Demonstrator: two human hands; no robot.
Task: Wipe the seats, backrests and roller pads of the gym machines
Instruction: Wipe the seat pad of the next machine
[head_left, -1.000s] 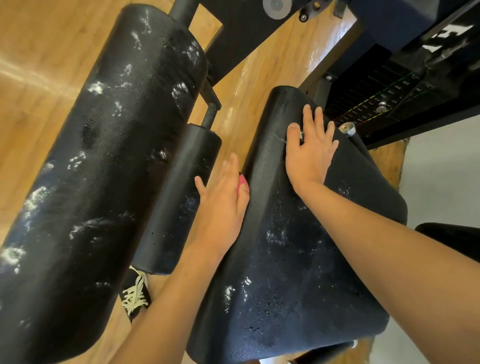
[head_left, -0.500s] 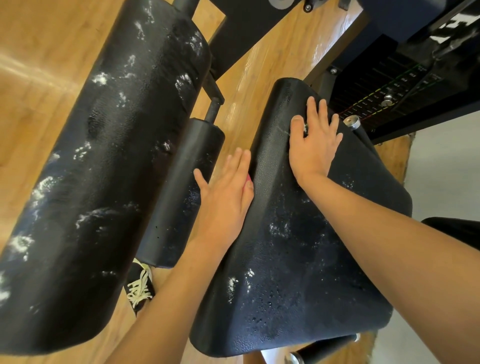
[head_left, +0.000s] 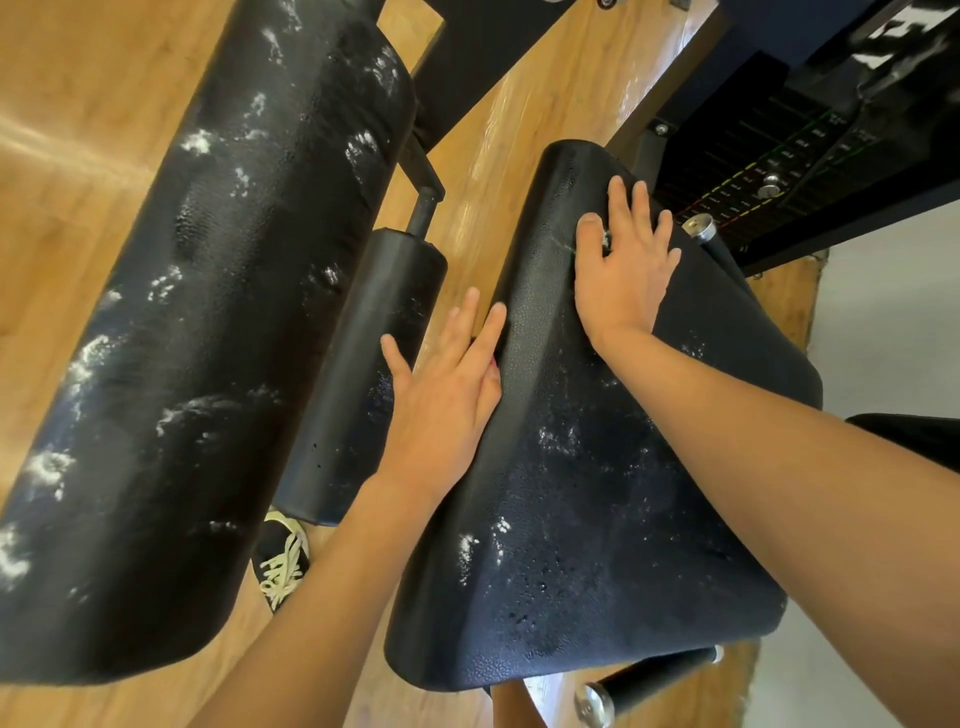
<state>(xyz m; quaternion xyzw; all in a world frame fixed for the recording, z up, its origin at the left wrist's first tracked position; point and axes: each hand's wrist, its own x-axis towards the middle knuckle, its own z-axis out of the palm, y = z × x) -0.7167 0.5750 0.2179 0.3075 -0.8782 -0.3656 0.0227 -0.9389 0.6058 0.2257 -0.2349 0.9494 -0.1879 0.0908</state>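
A black padded seat (head_left: 597, 519) with white smears and wet spots fills the middle right. My right hand (head_left: 623, 275) lies flat on its far part with the fingers spread; a small white bit shows between thumb and forefinger. With straight fingers, my left hand (head_left: 441, 410) rests against the seat's left edge, and a speck of pink shows under it. A small black roller pad (head_left: 363, 364) stands just left of that hand. Further left lies a long black backrest pad (head_left: 208, 338), streaked with white residue.
The weight stack (head_left: 753, 171) and dark machine frame stand at the top right, with a metal knob (head_left: 698, 228) near my right fingers. A black handle with a metal end (head_left: 649, 680) juts out below the seat. My black shoe (head_left: 283, 561) is on the wooden floor (head_left: 78, 156).
Both hands have slid a little toward the far end of the seat. My left fingers have spread slightly along the seat edge.
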